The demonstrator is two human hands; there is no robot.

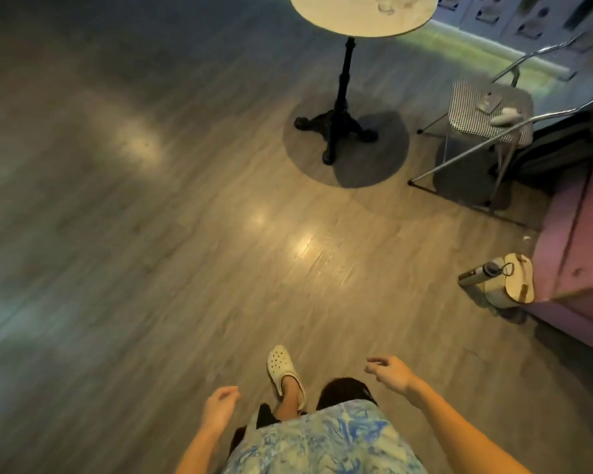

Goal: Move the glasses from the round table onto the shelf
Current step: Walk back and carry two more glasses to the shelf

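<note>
The round table (343, 23) with a pale top and a black pedestal leg stands far ahead at the top of the view. Clear glasses (389, 3) sit on its far right part, cut off by the frame edge. My left hand (220, 407) hangs low at the bottom centre, fingers loosely curled, holding nothing. My right hand (391, 371) is a little higher and to the right, fingers loosely spread, also holding nothing. Both hands are far from the table. No shelf is visible.
A folding chair (490, 107) with a striped seat and small items on it stands right of the table. A purple cabinet (575, 234) lines the right side, with a bottle (476, 271) and a round wooden piece (519, 282) on the floor beside it. Wood floor lies between me and the table.
</note>
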